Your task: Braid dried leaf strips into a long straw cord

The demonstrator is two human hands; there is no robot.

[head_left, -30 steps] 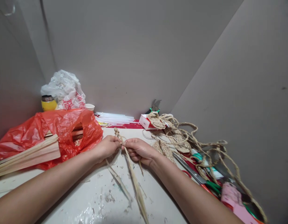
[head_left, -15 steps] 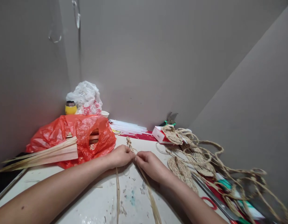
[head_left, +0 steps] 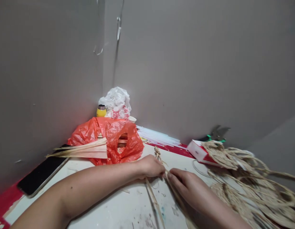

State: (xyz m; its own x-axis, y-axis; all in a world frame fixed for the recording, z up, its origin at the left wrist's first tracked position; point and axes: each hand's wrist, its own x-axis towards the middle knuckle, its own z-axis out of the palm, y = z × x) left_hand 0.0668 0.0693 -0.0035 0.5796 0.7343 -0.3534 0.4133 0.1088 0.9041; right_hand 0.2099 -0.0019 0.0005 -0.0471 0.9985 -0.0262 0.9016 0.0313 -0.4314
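While my left hand [head_left: 151, 166] and right hand [head_left: 189, 187] pinch the straw cord [head_left: 157, 153], its knotted end points toward the far edge of the white board [head_left: 106, 206], nearer my left; strands [head_left: 156, 202] trail towards me.

Near the person, the worktop [head_left: 114, 208] lies open between the forearms [head_left: 97, 183], crossed by loose strips [head_left: 155, 201]. Past the left hand [head_left: 151, 166] and right hand [head_left: 186, 183], a narrower gap runs between the red bag [head_left: 112, 130] and the box [head_left: 196, 152]; straws [head_left: 159, 136] and the wall [head_left: 185, 70] close its far end. Heaped rope [head_left: 253, 189] crowds the right side.
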